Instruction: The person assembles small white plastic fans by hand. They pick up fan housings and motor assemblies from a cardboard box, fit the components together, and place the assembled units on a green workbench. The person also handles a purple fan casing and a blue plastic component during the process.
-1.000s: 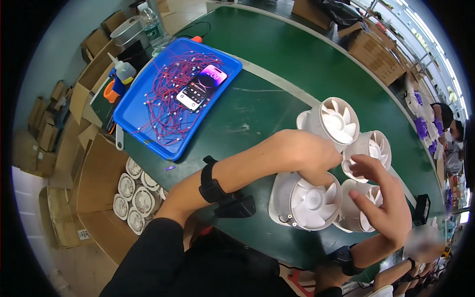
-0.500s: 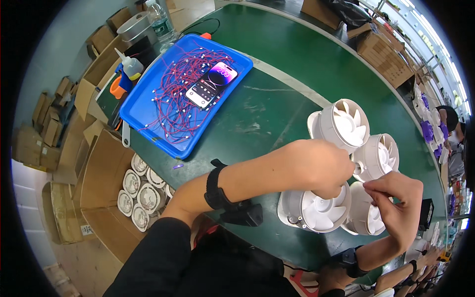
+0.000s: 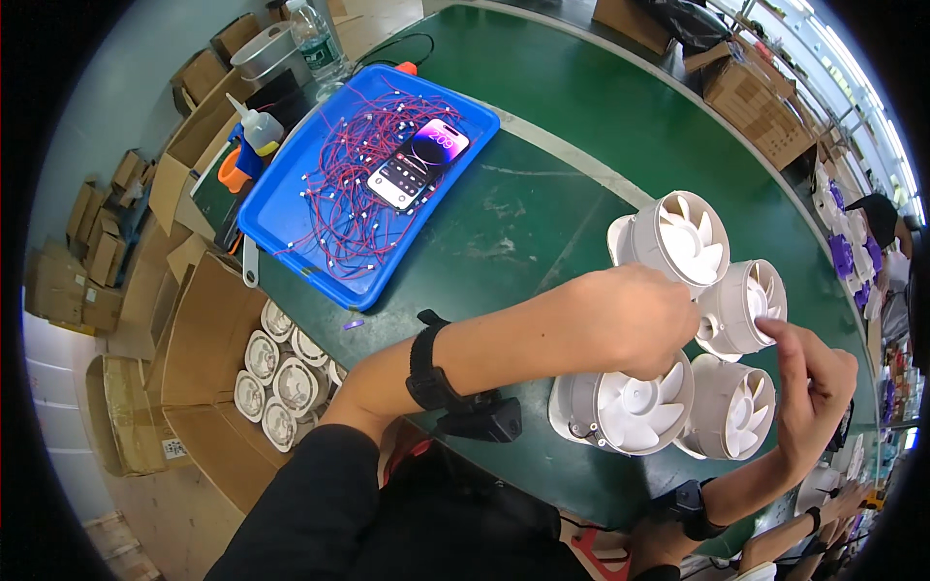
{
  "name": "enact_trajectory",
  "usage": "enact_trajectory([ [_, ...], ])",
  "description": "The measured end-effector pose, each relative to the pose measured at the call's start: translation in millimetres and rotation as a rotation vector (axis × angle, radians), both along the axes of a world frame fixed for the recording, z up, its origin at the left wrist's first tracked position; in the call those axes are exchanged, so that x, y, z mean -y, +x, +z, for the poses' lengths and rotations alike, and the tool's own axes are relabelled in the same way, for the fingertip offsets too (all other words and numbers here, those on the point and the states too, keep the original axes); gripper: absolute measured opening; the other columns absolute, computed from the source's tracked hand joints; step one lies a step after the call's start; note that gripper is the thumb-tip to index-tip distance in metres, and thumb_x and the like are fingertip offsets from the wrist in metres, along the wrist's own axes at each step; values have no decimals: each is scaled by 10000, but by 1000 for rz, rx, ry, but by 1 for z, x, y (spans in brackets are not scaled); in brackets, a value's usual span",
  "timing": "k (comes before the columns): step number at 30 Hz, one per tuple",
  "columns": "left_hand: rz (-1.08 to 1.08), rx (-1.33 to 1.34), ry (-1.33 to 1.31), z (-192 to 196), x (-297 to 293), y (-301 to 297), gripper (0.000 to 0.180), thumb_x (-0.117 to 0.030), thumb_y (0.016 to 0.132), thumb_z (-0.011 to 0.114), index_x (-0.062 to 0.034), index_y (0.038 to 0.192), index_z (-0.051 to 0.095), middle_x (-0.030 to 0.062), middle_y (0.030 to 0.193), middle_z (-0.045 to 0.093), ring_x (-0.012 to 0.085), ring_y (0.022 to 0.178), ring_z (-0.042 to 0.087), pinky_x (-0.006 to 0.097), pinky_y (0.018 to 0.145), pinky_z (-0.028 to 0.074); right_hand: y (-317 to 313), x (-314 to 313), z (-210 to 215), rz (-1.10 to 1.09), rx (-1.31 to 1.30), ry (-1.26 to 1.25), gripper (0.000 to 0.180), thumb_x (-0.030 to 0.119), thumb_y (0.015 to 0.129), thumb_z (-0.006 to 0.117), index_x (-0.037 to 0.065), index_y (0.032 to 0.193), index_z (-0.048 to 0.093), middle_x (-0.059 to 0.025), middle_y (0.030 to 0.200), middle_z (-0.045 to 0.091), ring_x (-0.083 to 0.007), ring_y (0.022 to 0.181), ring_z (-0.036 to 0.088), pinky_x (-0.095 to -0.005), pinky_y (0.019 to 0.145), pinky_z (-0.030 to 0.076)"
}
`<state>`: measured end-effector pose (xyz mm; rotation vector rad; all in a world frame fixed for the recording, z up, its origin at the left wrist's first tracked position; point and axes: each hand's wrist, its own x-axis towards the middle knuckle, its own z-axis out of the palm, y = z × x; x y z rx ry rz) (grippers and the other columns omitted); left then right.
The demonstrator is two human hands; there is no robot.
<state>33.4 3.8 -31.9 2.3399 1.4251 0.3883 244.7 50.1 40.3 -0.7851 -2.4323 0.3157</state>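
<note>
Several white round fans point(image 3: 643, 412) with cylindrical housings stand grouped on the green table at the right. My left hand point(image 3: 644, 318) reaches across above them, fingers curled closed; its fingertips are hidden, so whatever it holds cannot be made out. My right hand point(image 3: 816, 382) is at the right side of the group, a finger stretched out to the rim of the middle right fan point(image 3: 744, 308), with nothing visible in its grasp. Behind my left hand stands the rear fan point(image 3: 690, 242). The lower right fan point(image 3: 733, 416) lies between my two wrists.
A blue tray point(image 3: 254, 229) holds red-and-blue wires point(image 3: 339, 174) and a lit phone point(image 3: 418, 167). Below left, a cardboard box point(image 3: 199, 339) contains several round fan parts point(image 3: 295, 384). A squeeze bottle point(image 3: 260, 128) and water bottle point(image 3: 315, 44) stand beyond. Another person's arm point(image 3: 823, 518) shows at lower right.
My right hand has moved right and slightly away from my left, its pinch opened and a finger now stretched toward a fan. The left hand stays closed in nearly the same place.
</note>
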Motion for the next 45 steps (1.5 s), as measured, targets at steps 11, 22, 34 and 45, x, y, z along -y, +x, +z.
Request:
enact_trajectory([
  [11, 32, 38, 612, -49, -32, 26, 485, -399, 816, 712, -51, 1141, 619, 165, 1067, 582, 310, 1081, 546, 439, 922, 451, -11, 5, -3, -41, -69, -73, 120, 40, 859, 629, -48, 899, 701, -79, 656, 626, -89, 523, 490, -233, 527, 366],
  [22, -38, 30, 104, -8, -29, 3, 419, -310, 789, 751, -4, 1006, 564, 172, 825, 642, 364, 872, 644, 435, 769, 501, -7, 7, -1, -57, -66, -114, 132, 35, 854, 624, -50, 927, 694, -84, 681, 638, -117, 522, 541, -243, 531, 392],
  [34, -21, 24, 160, -8, -32, -1, 394, -228, 798, 735, -24, 1096, 580, 177, 949, 640, 362, 961, 613, 451, 851, 472, 30, -7, 8, -148, -190, -155, 151, 63, 885, 620, -35, 973, 695, -55, 677, 624, -82, 584, 567, -214, 581, 433],
  [45, 249, -67, -223, 1, -37, -34, 942, -390, 744, 779, -62, 1476, 286, 317, 1279, 558, 450, 1175, 562, 453, 1021, 440, 79, 22, -33, -145, 87, -123, 807, 144, 718, 776, 69, 1440, 422, -233, 1400, 456, -395, 1265, 477, -425, 1047, 396],
])
